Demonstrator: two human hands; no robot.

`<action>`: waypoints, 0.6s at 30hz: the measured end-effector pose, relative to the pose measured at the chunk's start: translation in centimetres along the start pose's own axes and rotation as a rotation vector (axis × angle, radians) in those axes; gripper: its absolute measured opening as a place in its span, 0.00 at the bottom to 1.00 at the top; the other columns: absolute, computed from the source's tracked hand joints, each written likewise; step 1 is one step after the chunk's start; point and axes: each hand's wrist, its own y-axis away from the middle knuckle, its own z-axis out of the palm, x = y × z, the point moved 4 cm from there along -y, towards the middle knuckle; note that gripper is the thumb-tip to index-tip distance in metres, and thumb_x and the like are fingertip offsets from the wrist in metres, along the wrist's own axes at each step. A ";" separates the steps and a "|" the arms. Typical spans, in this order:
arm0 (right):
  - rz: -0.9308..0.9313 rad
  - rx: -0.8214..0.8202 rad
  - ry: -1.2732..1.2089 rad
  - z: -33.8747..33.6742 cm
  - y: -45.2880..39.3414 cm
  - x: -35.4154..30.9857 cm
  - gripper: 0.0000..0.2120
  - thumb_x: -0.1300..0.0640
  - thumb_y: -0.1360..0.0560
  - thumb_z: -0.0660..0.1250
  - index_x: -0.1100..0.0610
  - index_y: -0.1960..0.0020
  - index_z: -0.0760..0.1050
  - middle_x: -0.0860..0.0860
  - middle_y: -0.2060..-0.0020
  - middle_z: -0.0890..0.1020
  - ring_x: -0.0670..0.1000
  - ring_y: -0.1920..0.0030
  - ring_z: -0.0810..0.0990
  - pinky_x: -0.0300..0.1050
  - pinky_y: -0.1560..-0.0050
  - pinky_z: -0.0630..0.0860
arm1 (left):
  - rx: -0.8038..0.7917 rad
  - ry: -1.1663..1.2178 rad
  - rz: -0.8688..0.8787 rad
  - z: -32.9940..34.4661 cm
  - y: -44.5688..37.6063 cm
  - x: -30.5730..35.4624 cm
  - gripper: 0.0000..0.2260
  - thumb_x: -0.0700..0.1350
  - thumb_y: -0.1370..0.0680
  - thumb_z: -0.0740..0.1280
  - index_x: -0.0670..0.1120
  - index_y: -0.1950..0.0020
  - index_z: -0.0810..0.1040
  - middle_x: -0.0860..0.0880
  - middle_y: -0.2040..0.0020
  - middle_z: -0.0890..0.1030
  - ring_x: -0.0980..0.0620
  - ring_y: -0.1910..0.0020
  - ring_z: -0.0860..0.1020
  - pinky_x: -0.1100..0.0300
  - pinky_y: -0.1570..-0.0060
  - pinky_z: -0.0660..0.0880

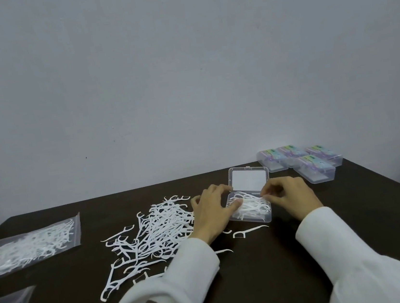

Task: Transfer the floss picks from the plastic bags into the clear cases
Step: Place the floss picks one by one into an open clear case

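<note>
No legible text anywhere. Coloured labels inside the four closed cases (pixel 298 162) at the far right of the desk (pixel 352 208), too small and blurred to read.

loose floss picks (pixel 150 230) crowding table's (pixel 352 208) left, closed cases (pixel 301 161) blocking far right (near-right bare)

Dark table (pixel 331 248), pale wall behind. Open clear case (pixel 250 208) sat mid-table, lid up, white floss picks inside. Left hand (pixel 213 214) rested at the case's left edge, thumb on the picks; right hand (pixel 289 197) pinched picks over its right side. Loose floss picks pile (pixel 150 230) lay left of the hands. Plastic bag (pixel 29 244) of picks far left. Four closed cases (pixel 301 162) stood at far right.
</note>
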 end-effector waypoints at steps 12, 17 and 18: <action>-0.074 -0.081 0.190 0.9 0.0 -0.6 0.11 0.48 0.26 0.66 0.47 0.44 0.77 0.44 0.42 0.76 0.45 0.42 0.72 0.51 0.32 0.62 | -0.001 0.033 -0.017 -0.5 0.4 0.3 0.08 0.50 0.20 0.60 0.56 0.45 0.77 0.60 0.51 0.79 0.58 0.44 0.73 0.42 0.29 0.37; -0.088 -0.073 0.185 0.9 -0.1 -0.6 0.07 0.51 0.25 0.66 0.47 0.48 0.79 0.45 0.43 0.77 0.45 0.43 0.72 0.51 0.33 0.63 | 0.014 0.017 -0.008 -0.5 0.5 0.6 0.08 0.52 0.20 0.60 0.55 0.45 0.77 0.60 0.53 0.78 0.58 0.45 0.74 0.42 0.28 0.37; -0.087 -0.074 0.187 0.9 -0.1 -0.6 0.06 0.51 0.25 0.66 0.47 0.49 0.79 0.45 0.44 0.77 0.45 0.44 0.72 0.51 0.33 0.64 | 0.011 0.014 -0.006 -0.5 0.6 0.7 0.09 0.53 0.20 0.60 0.55 0.44 0.77 0.60 0.52 0.78 0.58 0.44 0.73 0.42 0.28 0.37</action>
